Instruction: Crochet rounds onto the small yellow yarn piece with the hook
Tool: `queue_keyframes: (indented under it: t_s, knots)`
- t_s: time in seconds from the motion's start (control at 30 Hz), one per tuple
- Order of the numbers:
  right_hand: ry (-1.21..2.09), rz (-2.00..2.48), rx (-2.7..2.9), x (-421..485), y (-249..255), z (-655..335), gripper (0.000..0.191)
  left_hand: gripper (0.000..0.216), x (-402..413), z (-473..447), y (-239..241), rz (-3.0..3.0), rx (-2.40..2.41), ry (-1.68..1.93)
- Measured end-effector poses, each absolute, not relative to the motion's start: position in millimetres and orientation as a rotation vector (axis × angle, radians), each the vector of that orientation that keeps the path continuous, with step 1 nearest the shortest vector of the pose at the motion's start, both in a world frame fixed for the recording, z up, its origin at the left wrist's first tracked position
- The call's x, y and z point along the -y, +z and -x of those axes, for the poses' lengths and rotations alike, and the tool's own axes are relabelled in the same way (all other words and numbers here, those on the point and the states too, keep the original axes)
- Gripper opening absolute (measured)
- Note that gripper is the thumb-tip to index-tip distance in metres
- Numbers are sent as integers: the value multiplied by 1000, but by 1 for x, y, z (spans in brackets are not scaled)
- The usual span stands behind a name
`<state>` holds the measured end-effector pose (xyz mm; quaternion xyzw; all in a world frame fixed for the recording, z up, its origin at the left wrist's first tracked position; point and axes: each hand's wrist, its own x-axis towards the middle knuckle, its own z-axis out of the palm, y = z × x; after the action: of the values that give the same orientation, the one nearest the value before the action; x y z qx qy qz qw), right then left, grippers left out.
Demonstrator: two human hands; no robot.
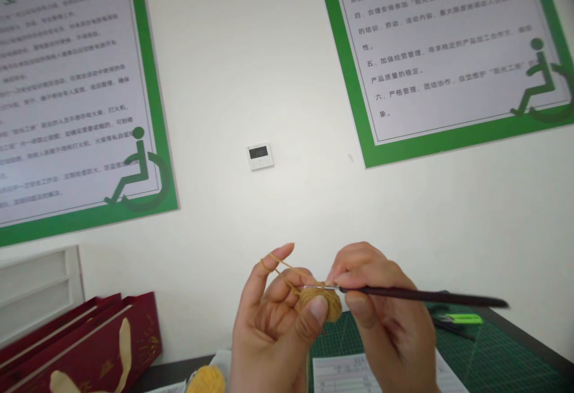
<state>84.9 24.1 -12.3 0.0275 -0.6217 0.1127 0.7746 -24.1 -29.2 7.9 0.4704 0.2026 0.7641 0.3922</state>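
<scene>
Between thumb and fingers, my left hand [275, 327] pinches a small mustard-yellow crocheted piece [332, 305]. A strand of yellow yarn [281, 261] loops round its raised index finger and runs to the piece. My right hand [390, 315] grips a crochet hook [421, 295] with a dark handle and a thin metal shaft. The metal end lies across the top edge of the crocheted piece, and its tip is hard to make out among the stitches. A ball of yellow yarn [206, 379] sits at the bottom edge, left of my left hand.
A green cutting mat [497, 351] covers the table, with printed paper [343, 375] on it. Right of my hands lies a bright green-handled tool [464, 319]. Dark red gift bags [139, 327] stand at left. Behind, the wall carries a thermostat [259, 157] and two green-framed posters [372, 154].
</scene>
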Motion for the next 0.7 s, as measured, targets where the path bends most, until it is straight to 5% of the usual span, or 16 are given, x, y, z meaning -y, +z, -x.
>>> queue_keyframes:
  t_s: [0.13,0.3,0.4,0.6,0.7]
  knots:
    - [291,-85,1370,-37,-17,-86,12,54,28,26,7,-1153,-507,1921]
    - [-175,9,1389,-39,-23,-87,37,51,28,21,7,-1157,-535,1995]
    - [-289,73,1346,-32,-24,-84,36,60,30,15,8,-1241,-608,2119]
    - [241,121,1217,-21,-24,-85,14,63,33,14,10,-1267,-681,2123]
    - [663,122,1147,-21,-17,-88,21,56,31,21,11,-1252,-615,2020]
